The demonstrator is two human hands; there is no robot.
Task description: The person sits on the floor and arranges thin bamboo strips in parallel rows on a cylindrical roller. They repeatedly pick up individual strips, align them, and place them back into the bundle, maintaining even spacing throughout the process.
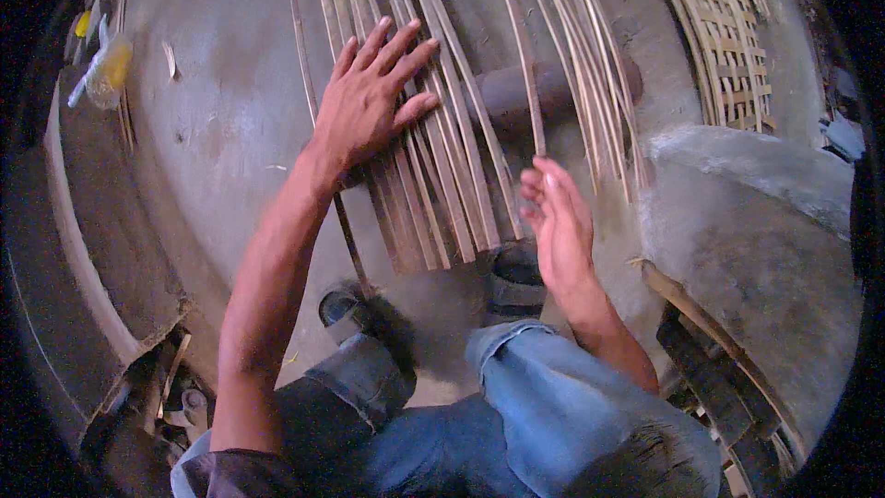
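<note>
Several long, flat bamboo strips (442, 152) lie side by side, pointing away from me, their near ends close to my feet. My left hand (364, 106) rests on them with its fingers spread. To their right, a single bamboo strip (521, 46) runs down to my right hand (562, 221), whose curled fingers close at its near end. The exact grip is partly hidden by the fingers. A dark round log or pipe (516, 97) lies crosswise beneath the strips.
A bundle of thin bamboo strips (590, 83) lies further right. Beyond it is a woven bamboo panel (733, 55). A plastic bag with something yellow (112, 65) is at the far left. Curved wooden pieces (719, 332) stand at the lower right. My sandalled foot (346, 309) is near the strips.
</note>
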